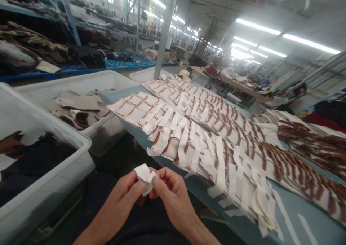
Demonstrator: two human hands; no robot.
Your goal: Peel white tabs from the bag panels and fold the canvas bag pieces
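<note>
Both hands meet low in the head view, before my dark clothing and off the table's edge. A small piece of white strip (142,172) is pinched between them. My left hand (127,191) is closed on its left part, thumb on top. With thumb and fingertips, my right hand (169,187) grips the strip's right end. The strip looks folded or bent where the hands meet. Just beyond, overlapping cream fabric pieces with brown edges (170,147) lie in rows on the blue-green table (310,205). Loose white strips (220,162) are draped across the nearest row.
At left stand white plastic bins, a near one (67,165) holding dark cloth and a farther one (108,77) holding cream pieces. A metal post (164,32) rises behind the table. Brown and cream bundles (300,133) lie at right. Shelving with blue frames (67,14) stands behind.
</note>
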